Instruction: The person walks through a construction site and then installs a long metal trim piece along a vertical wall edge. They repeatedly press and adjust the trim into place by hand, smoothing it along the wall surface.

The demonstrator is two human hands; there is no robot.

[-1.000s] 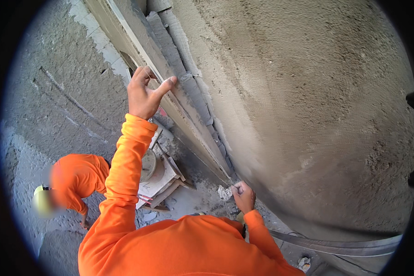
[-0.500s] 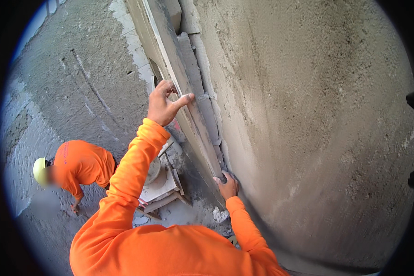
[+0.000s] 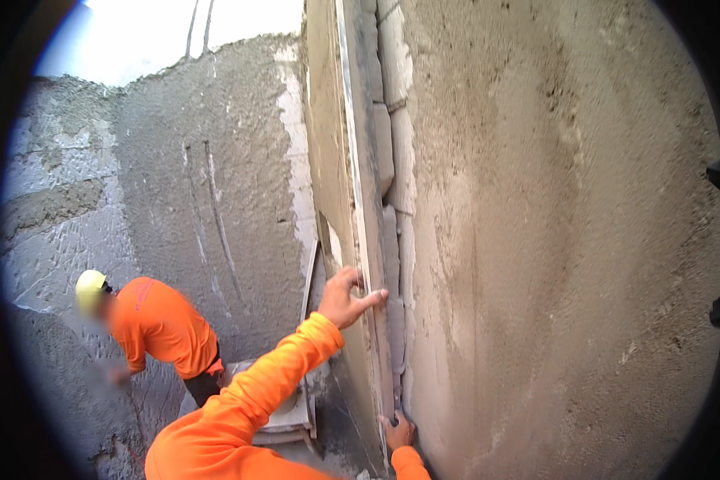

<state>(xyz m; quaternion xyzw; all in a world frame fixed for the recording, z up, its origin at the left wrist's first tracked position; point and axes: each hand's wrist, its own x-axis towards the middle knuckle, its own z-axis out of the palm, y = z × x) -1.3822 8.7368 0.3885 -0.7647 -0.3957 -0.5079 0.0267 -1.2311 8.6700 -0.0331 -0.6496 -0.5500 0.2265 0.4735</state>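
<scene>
A long, narrow straight board (image 3: 366,160) stands almost upright along the wall's corner edge, its thin side pale. My left hand (image 3: 348,299) grips it partway up, thumb across the grey face and fingers around the pale edge. Lower down, my right hand (image 3: 400,433) holds the same board near its bottom, its fingers partly hidden. To the board's right runs a strip of exposed blocks (image 3: 388,152) with gaps and ragged edges, beside the plastered wall (image 3: 536,240).
On the left a co-worker (image 3: 164,324) in an orange shirt and yellow helmet bends toward a rough rendered wall (image 3: 164,160). A wooden stand (image 3: 292,416) is partly behind my left arm. A thin strip (image 3: 310,276) leans near the corner.
My view has tilted up, so more of the board's upper part and bright sky show. Both hands keep their hold on the board. The co-worker's arm has shifted.
</scene>
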